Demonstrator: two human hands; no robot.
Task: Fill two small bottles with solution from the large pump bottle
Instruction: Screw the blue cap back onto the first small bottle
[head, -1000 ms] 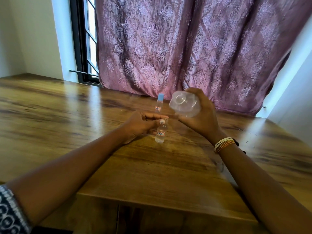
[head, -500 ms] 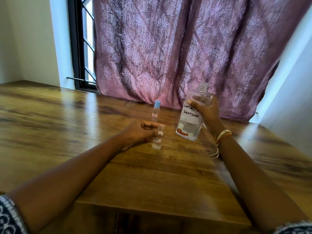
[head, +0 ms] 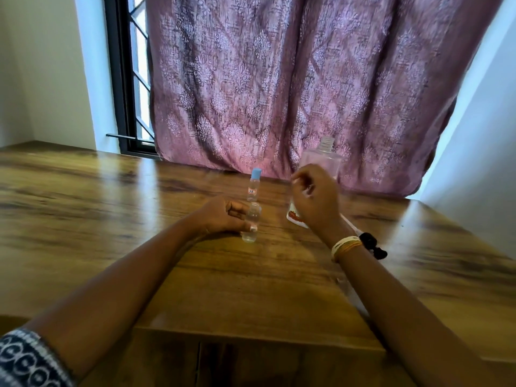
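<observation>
The left hand pinches the uncapped small bottle, upright at its fingers' 3 o'clock. The right hand hangs loosely curled, empty, before the large bottle at 12 o'clock.

Wooden table fills the foreground. Behind it hangs a patterned mauve curtain, black-framed window to its left.

1. Your capped small bottle, the one with the blue cap, carries a small label; it seems to read "48", blurred.
2. The large bottle shows only an unreadable red mark.
</observation>
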